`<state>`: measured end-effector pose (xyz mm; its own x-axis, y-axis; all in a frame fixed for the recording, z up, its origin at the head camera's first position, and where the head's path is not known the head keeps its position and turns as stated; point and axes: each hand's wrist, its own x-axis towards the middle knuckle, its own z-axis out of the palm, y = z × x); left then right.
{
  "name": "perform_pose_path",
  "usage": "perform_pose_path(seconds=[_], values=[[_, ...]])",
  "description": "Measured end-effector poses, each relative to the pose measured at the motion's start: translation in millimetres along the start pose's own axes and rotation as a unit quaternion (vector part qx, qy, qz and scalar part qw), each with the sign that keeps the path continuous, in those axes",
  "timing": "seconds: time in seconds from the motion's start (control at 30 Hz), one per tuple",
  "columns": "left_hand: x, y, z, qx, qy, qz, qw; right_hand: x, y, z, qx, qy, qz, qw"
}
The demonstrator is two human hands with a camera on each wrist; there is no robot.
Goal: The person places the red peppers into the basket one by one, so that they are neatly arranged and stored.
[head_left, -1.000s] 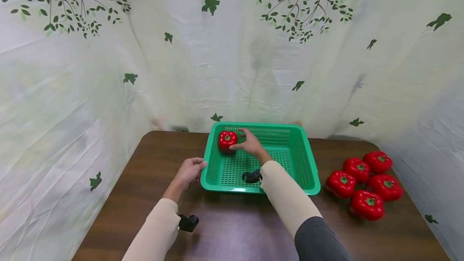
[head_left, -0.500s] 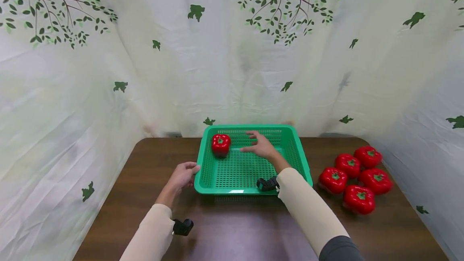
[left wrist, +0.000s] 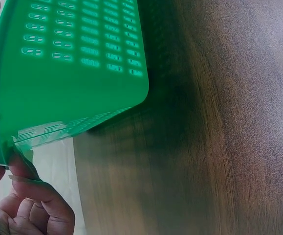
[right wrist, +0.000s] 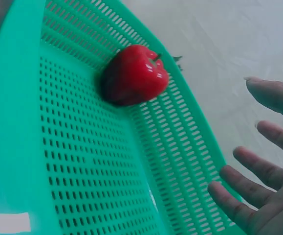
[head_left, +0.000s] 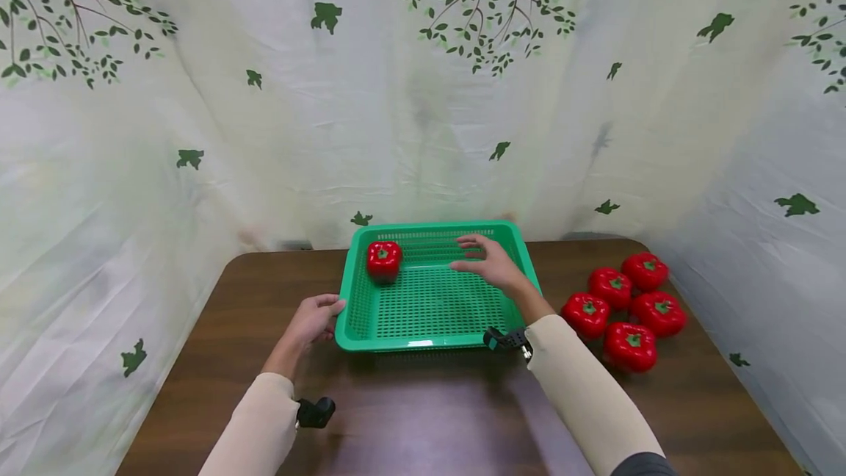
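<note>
A green plastic basket (head_left: 436, 342) with slotted walls stands on the table, and one red bell pepper (head_left: 384, 261) sits in its back left corner. My left hand (head_left: 313, 320) pinches the basket's left rim between thumb and fingers; the left wrist view shows the fingertips (left wrist: 21, 166) at the rim's corner. Over the right part of the basket hovers my right hand (head_left: 492, 264), fingers spread and holding nothing. In the right wrist view the same pepper (right wrist: 136, 76) lies well apart from those fingers.
Several more red bell peppers (head_left: 630, 347) are grouped on the brown wooden table (head_left: 423, 417), right of the basket. A pale curtain (head_left: 423, 131) printed with leaves hangs close behind the table and along its sides.
My right hand has let go of the pepper in the basket's back left corner and moved right, away from it. The left hand keeps its grip on the rim. The head view has turned slightly right.
</note>
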<state>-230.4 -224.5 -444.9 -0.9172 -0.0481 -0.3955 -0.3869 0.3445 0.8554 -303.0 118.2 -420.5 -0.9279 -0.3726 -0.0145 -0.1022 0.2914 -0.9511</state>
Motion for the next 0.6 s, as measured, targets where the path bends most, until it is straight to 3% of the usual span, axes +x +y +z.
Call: perform_pose_path(seconds=[0.23,0.6], values=[[-0.8,1.2,-2.5,-0.004,-0.003,-0.010,0.9999,-19.3,1.7,-15.5,0.024,0.016,-0.029,0.9992],[-0.5,2.3,-4.5,-0.026,-0.014,-0.002,0.9996,-48.3,17.2,-42.0,-0.005,0.061,-0.049,0.9969]])
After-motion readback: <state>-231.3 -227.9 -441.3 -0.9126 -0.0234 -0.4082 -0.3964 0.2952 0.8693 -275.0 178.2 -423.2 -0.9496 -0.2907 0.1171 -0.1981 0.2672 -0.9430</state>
